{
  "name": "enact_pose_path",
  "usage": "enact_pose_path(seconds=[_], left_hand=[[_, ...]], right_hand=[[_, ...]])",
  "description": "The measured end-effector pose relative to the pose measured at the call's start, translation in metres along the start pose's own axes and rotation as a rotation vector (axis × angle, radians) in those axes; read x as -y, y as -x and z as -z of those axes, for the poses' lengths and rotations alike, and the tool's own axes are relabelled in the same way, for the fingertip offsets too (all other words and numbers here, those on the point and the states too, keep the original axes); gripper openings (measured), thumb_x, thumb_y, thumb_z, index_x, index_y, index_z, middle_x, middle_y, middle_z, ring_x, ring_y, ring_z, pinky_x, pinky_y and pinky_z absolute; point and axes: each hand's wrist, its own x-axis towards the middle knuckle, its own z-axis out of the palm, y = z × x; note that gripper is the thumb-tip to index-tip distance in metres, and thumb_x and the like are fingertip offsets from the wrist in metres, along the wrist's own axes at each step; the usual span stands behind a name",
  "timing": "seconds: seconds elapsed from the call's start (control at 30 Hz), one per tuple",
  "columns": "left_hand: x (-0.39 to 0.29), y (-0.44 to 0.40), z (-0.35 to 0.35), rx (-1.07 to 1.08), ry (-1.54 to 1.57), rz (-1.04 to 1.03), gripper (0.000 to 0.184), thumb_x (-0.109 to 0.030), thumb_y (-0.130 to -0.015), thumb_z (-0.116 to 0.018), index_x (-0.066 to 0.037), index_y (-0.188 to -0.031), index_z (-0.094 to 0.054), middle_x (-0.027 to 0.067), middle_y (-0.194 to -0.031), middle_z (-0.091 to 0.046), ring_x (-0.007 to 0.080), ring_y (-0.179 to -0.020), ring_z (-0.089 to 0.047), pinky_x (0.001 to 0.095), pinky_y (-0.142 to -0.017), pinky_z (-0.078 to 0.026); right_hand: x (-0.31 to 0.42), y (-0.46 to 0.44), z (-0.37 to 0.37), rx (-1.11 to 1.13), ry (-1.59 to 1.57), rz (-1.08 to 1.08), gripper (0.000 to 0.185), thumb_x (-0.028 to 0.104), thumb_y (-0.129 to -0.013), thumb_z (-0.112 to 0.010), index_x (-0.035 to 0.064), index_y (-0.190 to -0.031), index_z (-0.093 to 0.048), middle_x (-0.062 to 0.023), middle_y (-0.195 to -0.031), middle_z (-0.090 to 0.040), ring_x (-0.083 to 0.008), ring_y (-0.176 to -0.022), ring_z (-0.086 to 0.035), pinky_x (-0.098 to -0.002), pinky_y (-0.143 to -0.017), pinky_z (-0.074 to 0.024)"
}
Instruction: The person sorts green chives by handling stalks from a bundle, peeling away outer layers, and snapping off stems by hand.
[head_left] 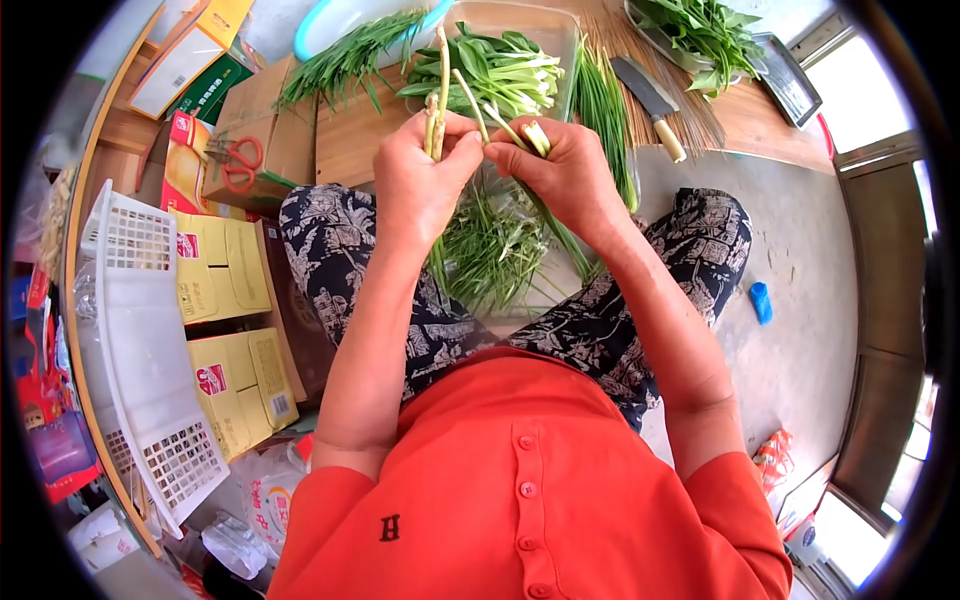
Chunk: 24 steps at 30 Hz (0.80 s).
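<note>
My left hand (pixel 425 175) is closed around pale, thick vegetable stalks (pixel 444 75) that stick up past its fingers. My right hand (pixel 565 180) grips more stalks (pixel 537 138) with whitish ends, and a long green part hangs down below it. Thumbs and fingertips almost meet at a thin stem (pixel 467 100) between the hands; which hand holds it I cannot tell. Below, between the knees, lies a loose heap of thin green trimmings (pixel 490 245). Just beyond the hands, a clear tray (pixel 568 70) holds leafy greens (pixel 500 70) with pale stems.
Long chives (pixel 603 120) and a knife (pixel 648 95) with a pale handle lie right of the tray. Another green bunch (pixel 350 58) rests left. Red-handled scissors (pixel 238 162) sit by a cardboard box (pixel 262 115). A white plastic rack (pixel 150 350) stands at left; a blue scrap (pixel 761 302) is on the floor.
</note>
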Motion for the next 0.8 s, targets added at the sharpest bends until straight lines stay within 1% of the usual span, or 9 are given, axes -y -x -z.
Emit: enact_pose_path(seconds=[0.07, 0.13, 0.27, 0.33, 0.47, 0.53, 0.57, 0.63, 0.8], left_hand=[[0.000, -0.001, 0.000, -0.006, -0.035, -0.036, 0.010, -0.009, -0.078, -0.067, 0.000, -0.083, -0.068, -0.0006, -0.069, -0.062, 0.0047, -0.061, -0.054, 0.0210, -0.056, -0.043], [-0.002, 0.000, 0.002, -0.004, -0.003, -0.016, 0.010, -0.009, -0.078, -0.067, 0.000, -0.083, -0.068, -0.0003, -0.069, -0.062, 0.0047, -0.062, -0.054, 0.0210, -0.056, -0.043], [-0.005, 0.004, 0.002, 0.012, 0.059, 0.017, 0.009, -0.007, -0.078, -0.067, 0.000, -0.084, -0.068, 0.0002, -0.069, -0.062, 0.0048, -0.062, -0.054, 0.0208, -0.056, -0.043], [-0.002, 0.005, 0.002, 0.011, 0.070, 0.007, 0.009, -0.006, -0.078, -0.067, 0.000, -0.084, -0.068, 0.0001, -0.069, -0.062, 0.0048, -0.062, -0.054, 0.0207, -0.056, -0.043], [0.000, 0.005, 0.000, -0.043, 0.028, -0.048, 0.007, -0.006, -0.077, -0.067, 0.000, -0.082, -0.068, 0.0003, -0.066, -0.061, 0.0049, -0.059, -0.053, 0.0223, -0.055, -0.044], [-0.001, 0.006, -0.002, -0.057, 0.014, -0.063, 0.007, -0.007, -0.077, -0.067, -0.001, -0.081, -0.068, 0.0003, -0.064, -0.061, 0.0051, -0.058, -0.053, 0.0230, -0.054, -0.044], [-0.001, 0.006, -0.003, -0.077, -0.028, -0.046, 0.007, -0.008, -0.076, -0.068, -0.001, -0.079, -0.067, 0.0009, -0.062, -0.060, 0.0055, -0.057, -0.052, 0.0238, -0.054, -0.044], [-0.003, 0.006, -0.004, -0.095, -0.073, -0.025, 0.008, -0.009, -0.075, -0.068, -0.001, -0.077, -0.066, 0.0015, -0.060, -0.059, 0.0060, -0.055, -0.052, 0.0246, -0.053, -0.044], [-0.006, 0.006, -0.005, -0.136, -0.174, -0.115, 0.008, -0.009, -0.073, -0.066, -0.003, -0.073, -0.062, 0.0051, -0.058, -0.058, 0.0103, -0.052, -0.053, 0.0274, -0.052, -0.044]], right_hand=[[-0.001, -0.001, -0.003, -0.004, -0.059, -0.001, 0.011, 0.012, -0.085, -0.066, 0.0015, -0.085, -0.066, 0.0019, -0.066, -0.060, -0.0040, -0.062, -0.050, -0.0207, -0.055, -0.0397], [-0.005, -0.004, -0.005, 0.010, -0.140, -0.028, 0.011, 0.012, -0.085, -0.066, 0.0016, -0.085, -0.067, 0.0023, -0.067, -0.060, -0.0037, -0.062, -0.050, -0.0201, -0.055, -0.0395], [-0.007, -0.003, -0.004, 0.027, -0.109, -0.055, 0.011, 0.012, -0.085, -0.066, 0.0016, -0.086, -0.067, 0.0024, -0.067, -0.060, -0.0039, -0.062, -0.050, -0.0204, -0.055, -0.0395], [-0.005, -0.003, -0.006, -0.020, -0.129, -0.024, 0.015, 0.016, -0.084, -0.066, 0.0014, -0.082, -0.066, -0.0023, -0.064, -0.061, -0.0075, -0.059, -0.050, -0.0265, -0.055, -0.0421], [0.001, -0.001, -0.005, -0.017, -0.081, -0.015, 0.016, 0.016, -0.084, -0.065, 0.0004, -0.081, -0.065, -0.0037, -0.063, -0.061, -0.0085, -0.058, -0.049, -0.0277, -0.054, -0.0422], [0.004, 0.000, -0.004, -0.030, -0.028, 0.017, 0.016, 0.016, -0.084, -0.065, -0.0001, -0.083, -0.064, -0.0064, -0.060, -0.059, -0.0102, -0.055, -0.048, -0.0294, -0.053, -0.0425], [0.005, 0.000, -0.004, -0.028, -0.029, 0.016, 0.016, 0.016, -0.084, -0.065, -0.0001, -0.083, -0.064, -0.0064, -0.060, -0.059, -0.0102, -0.055, -0.048, -0.0294, -0.053, -0.0425], [0.006, 0.000, -0.002, -0.005, 0.084, 0.019, 0.014, 0.014, -0.085, -0.066, 0.0017, -0.093, -0.067, 0.0004, -0.069, -0.063, -0.0045, -0.063, -0.053, -0.0226, -0.057, -0.0441], [0.004, 0.001, -0.005, 0.003, 0.072, 0.008, 0.014, 0.013, -0.084, -0.066, 0.0017, -0.093, -0.067, 0.0005, -0.069, -0.063, -0.0051, -0.064, -0.054, -0.0229, -0.058, -0.0450]])
